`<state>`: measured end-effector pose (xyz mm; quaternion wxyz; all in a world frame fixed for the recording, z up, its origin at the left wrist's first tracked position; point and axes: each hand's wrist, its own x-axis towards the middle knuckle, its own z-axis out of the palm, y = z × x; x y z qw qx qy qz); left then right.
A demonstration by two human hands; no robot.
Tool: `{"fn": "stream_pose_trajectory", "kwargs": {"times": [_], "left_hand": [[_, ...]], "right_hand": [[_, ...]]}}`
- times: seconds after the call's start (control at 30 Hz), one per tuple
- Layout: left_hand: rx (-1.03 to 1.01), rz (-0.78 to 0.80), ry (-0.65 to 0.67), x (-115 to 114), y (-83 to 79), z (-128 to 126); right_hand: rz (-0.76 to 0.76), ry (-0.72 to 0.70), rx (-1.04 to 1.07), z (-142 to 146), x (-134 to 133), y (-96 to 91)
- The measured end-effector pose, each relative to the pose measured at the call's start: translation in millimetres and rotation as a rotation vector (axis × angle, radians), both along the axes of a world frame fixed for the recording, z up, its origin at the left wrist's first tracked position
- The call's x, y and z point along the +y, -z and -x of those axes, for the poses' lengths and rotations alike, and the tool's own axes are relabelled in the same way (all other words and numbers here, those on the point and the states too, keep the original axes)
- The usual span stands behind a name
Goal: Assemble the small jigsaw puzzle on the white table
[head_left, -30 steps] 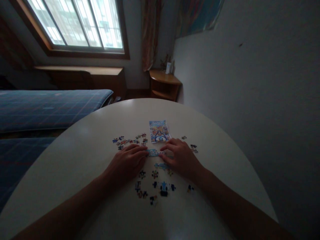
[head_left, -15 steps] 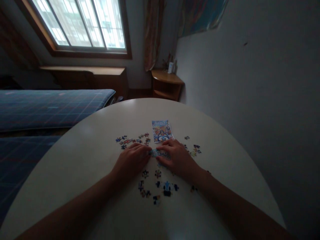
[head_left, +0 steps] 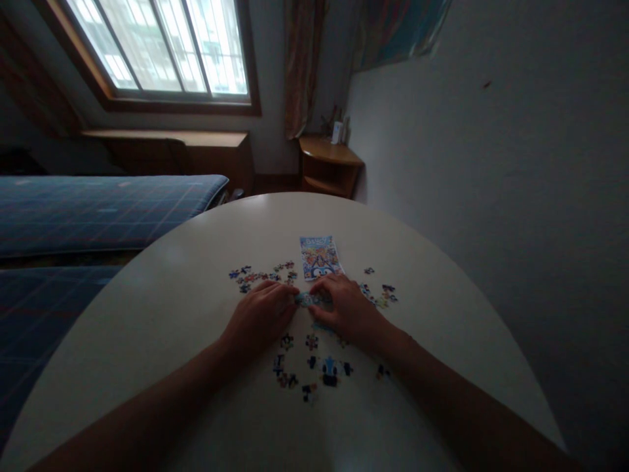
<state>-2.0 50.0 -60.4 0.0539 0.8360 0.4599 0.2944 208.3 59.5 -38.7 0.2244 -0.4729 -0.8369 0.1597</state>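
Observation:
Both my hands rest on a round white table (head_left: 196, 295), fingertips meeting over a short joined strip of blue puzzle pieces (head_left: 308, 299). My left hand (head_left: 258, 316) lies palm down with its fingers pressed on the strip's left end. My right hand (head_left: 346, 308) curls over the right end and pinches it. Just beyond the hands lies a small colourful reference picture (head_left: 320, 257). Loose puzzle pieces (head_left: 314, 370) are scattered in front of my wrists. Another cluster of pieces (head_left: 258, 274) lies at the far left, and a few pieces (head_left: 381, 294) lie to the right.
A bed with a blue checked cover (head_left: 98, 210) stands left of the table. A wooden corner shelf (head_left: 329, 164) and a low cabinet (head_left: 196, 147) sit under the window. A grey wall (head_left: 491, 164) runs close along the table's right side.
My right hand has slid a little left and closed over the strip, so the two hands now sit closer together. The view has shifted slightly.

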Motion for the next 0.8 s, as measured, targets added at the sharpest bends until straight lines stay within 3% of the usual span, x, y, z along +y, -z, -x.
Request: {"fn": "stream_pose_trajectory", "kwargs": {"times": [0.33,0.63,0.8], "left_hand": [[0.133,-0.094,0.171,-9,-10.7,0],[0.234,-0.034,0.195,-13,-18.2,-3],[0.25,-0.029,0.184,-14,-18.4,-4]], "right_hand": [[-0.014,0.059,-0.053,-4,-3,-6.3],[-0.167,-0.114,-0.169,-8,1,-5.5],[-0.18,-0.155,-0.169,-10,3,-5.1]]}}
